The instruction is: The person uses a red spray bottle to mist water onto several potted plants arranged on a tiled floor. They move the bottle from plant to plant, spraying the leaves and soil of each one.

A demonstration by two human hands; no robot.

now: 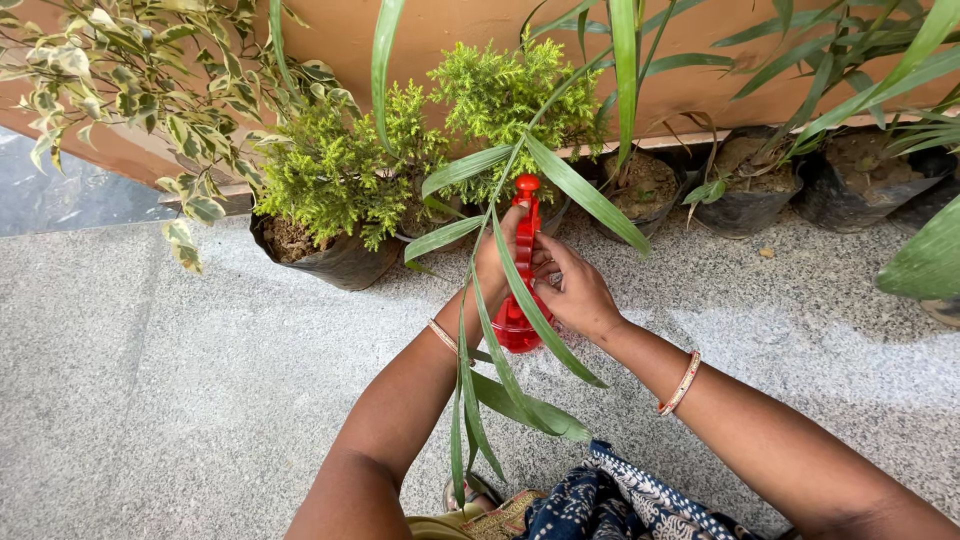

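Red plastic spray bottle [519, 300]: prob light, rigid, slick. Left hand [497, 262] wraps neck; right hand [572, 290] pinches trigger side. Hold at neck.

red spray bottle [516, 325] mostly hidden behind hands and long leaves, right-edge pot [945, 310] cut off, left fingers [512, 228] perhaps wrapped behind

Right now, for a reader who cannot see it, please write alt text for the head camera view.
Two bare hands, left hand and right hand, hold a red spray bottle over a speckled grey floor. Long green leaves hang in front of them. Potted plants line an orange wall behind.
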